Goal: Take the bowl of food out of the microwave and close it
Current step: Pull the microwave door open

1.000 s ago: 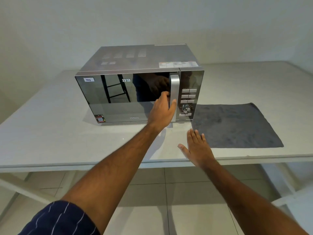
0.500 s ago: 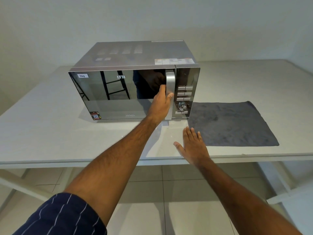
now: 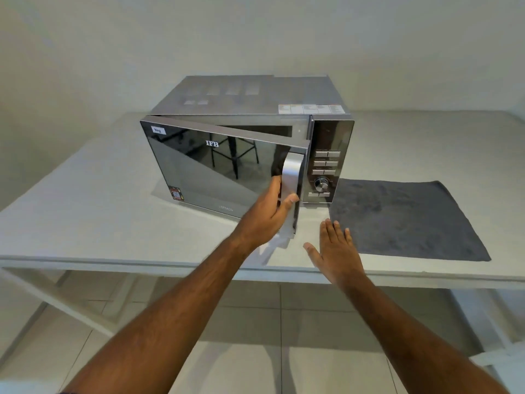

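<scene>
A silver microwave (image 3: 250,92) stands on a white tabletop (image 3: 85,217), set back toward the wall, and serves as the reference for all positions below. Its mirrored door (image 3: 216,172) is hinged on the microwave's left side and stands partly open, the free edge swung out toward the camera so that a wedge-shaped gap shows along the top. Only a dark strip of the cavity is visible through that gap — the bowl of food cannot be seen, and its position inside cannot be confirmed. The left hand (image 3: 267,214) is at the door's vertical silver handle (image 3: 291,177), fingers (image 3: 291,198) curled around the lower part of the handle and gripping it, thumb on the near side. The right hand (image 3: 335,251) lies in front of the microwave's control panel (image 3: 326,166), palm down, fingers extended and spread, holding nothing; whether it rests on the tabletop or hovers just above cannot be told. A dark grey cloth (image 3: 403,217) lies flat on the tabletop directly to the right of the microwave, its near left corner just beside the right hand. The control panel carries rows of buttons and one round knob (image 3: 321,183). A small label reading "Veg" (image 3: 158,130) sits at the door's upper left corner — a sticker (image 3: 176,193) at its lower left.
</scene>
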{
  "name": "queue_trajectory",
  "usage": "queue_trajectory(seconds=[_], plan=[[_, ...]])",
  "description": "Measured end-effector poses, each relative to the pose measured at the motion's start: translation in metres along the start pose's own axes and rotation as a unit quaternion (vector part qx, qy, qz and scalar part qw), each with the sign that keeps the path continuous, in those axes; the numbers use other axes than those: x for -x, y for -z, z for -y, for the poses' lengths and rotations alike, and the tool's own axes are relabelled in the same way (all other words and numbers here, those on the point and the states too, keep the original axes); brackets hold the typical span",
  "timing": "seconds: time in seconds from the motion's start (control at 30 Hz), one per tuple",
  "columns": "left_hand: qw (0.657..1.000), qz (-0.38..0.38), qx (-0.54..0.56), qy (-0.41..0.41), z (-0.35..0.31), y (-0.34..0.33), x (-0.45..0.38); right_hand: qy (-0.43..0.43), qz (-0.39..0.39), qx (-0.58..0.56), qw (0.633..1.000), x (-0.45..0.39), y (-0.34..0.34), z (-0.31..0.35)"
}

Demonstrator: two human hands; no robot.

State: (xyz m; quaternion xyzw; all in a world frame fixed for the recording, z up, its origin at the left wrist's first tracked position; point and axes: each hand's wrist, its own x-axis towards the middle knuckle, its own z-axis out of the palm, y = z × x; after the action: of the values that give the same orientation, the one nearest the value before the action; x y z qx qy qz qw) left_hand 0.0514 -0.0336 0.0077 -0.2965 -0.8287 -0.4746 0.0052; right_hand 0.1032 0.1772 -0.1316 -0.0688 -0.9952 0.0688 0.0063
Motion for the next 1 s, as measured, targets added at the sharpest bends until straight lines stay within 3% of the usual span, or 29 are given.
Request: queue_trajectory(seconds=[0.1,0.23,0.43,0.63,1.0], plan=[[1.0,-0.019,0.008,-0.011,-0.003,0.008,0.032,-0.002,-0.004,0.002,1.0,0.001,0.001,0.002],[0.991,-0.112,0.078,0.009,-0.005,0.011,0.078,0.0,-0.008,-0.001,1.0,0.003,0.002,0.003],[0.946,-0.293,0.138,0.022,-0.002,0.029,0.137,0.0,-0.013,-0.015,1.0,0.004,0.001,0.003],[0.897,-0.413,0.12,0.102,0.025,0.065,0.184,0.015,-0.039,-0.012,0.999,0.007,0.007,0.003],[0.843,-0.504,0.088,0.166,0.045,0.148,0.236,0.026,-0.046,-0.041,0.998,0.01,0.011,0.006]])
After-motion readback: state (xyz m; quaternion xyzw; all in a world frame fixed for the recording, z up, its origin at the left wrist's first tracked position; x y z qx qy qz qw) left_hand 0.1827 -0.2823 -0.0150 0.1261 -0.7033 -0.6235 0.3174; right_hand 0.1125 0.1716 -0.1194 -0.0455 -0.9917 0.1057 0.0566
